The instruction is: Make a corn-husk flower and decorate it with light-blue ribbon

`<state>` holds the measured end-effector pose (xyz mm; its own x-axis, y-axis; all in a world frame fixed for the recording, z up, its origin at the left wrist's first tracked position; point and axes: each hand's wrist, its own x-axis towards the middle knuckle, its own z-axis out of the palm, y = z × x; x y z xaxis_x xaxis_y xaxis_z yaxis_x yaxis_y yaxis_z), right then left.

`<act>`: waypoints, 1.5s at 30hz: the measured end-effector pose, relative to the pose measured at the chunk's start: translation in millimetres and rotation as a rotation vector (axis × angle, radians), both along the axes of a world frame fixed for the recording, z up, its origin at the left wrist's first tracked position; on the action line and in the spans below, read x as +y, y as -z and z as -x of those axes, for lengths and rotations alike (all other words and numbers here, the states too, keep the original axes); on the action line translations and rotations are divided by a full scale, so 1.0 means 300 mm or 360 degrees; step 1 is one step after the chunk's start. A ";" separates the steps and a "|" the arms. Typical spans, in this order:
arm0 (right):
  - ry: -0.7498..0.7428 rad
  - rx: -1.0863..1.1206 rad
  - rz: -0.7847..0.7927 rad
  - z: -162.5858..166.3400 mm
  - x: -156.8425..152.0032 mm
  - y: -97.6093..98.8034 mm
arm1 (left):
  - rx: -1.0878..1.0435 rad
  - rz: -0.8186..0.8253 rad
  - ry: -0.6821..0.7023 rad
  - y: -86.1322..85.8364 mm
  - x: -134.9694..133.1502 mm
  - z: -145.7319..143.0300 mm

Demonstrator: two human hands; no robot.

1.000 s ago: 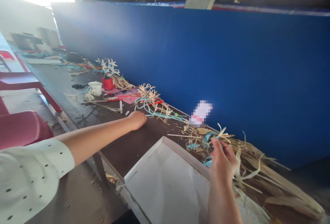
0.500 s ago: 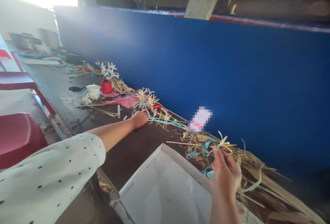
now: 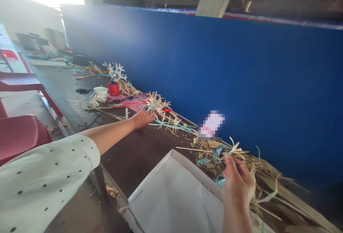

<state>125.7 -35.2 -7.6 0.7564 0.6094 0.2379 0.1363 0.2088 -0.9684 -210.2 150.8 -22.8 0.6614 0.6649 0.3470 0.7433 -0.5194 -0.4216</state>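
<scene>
My right hand [image 3: 238,179] is closed, thumb against fingers, on a pale husk flower [image 3: 235,147] with a bit of blue at its base. The flower's narrow petals spread above my fingertips. My left arm stretches across the dark table, and my left hand [image 3: 144,119] is curled at a bundle of pale flowers [image 3: 157,102] with light blue stems [image 3: 178,127]. Its fingertips are partly hidden, so whatever they pinch there does not show clearly.
An upturned-rim white tray [image 3: 174,193] lies in front of me. Dried husk strips [image 3: 270,172] and scraps heap along the blue partition [image 3: 241,75]. Farther left are a red thread spool [image 3: 114,89], a white cup [image 3: 101,93], scissors [image 3: 83,91] and a maroon chair [image 3: 23,133].
My left hand has moved slightly up and left relative to the flower bundle. My right hand keeps hold of its flower. The view has shifted a little.
</scene>
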 end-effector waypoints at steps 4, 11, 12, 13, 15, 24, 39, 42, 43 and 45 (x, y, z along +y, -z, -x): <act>0.0006 0.0017 0.0046 0.003 -0.004 -0.005 | 0.0004 0.0136 -0.0097 -0.010 -0.024 0.034; 0.0055 0.0012 0.0150 0.013 -0.008 -0.020 | -0.0382 0.0410 -0.0401 -0.044 -0.116 0.042; 0.0061 -0.0008 0.0163 0.014 -0.009 -0.021 | -0.0397 0.0459 -0.0421 -0.051 -0.134 0.037; 0.0062 -0.0031 0.0170 0.014 -0.009 -0.020 | -0.0419 0.0588 -0.0459 -0.057 -0.151 0.030; 0.0055 -0.0053 0.0151 0.012 -0.008 -0.017 | -0.0367 0.0801 -0.0447 -0.066 -0.183 0.013; -0.0005 -0.0018 0.0066 0.002 -0.006 -0.005 | -0.0085 0.0641 -0.0304 -0.058 -0.234 -0.034; -0.0014 0.0014 0.0074 0.009 -0.009 -0.017 | -0.0007 0.0359 -0.0009 -0.114 -0.248 -0.048; -0.0014 0.0018 0.0088 0.002 -0.005 -0.009 | -0.0001 0.0353 -0.0012 -0.117 -0.257 -0.067; -0.0016 0.0026 0.0091 0.000 -0.003 -0.006 | -0.0010 0.0357 -0.0014 -0.116 -0.259 -0.073; -0.0019 0.0049 0.0096 -0.003 0.000 -0.003 | -0.0028 0.0371 -0.0012 -0.114 -0.262 -0.084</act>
<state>126.5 -35.1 -6.6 0.7552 0.6310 0.1773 0.1043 0.1514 -0.9830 -185.2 72.3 11.3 0.6511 0.7335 0.1949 0.7539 -0.5955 -0.2776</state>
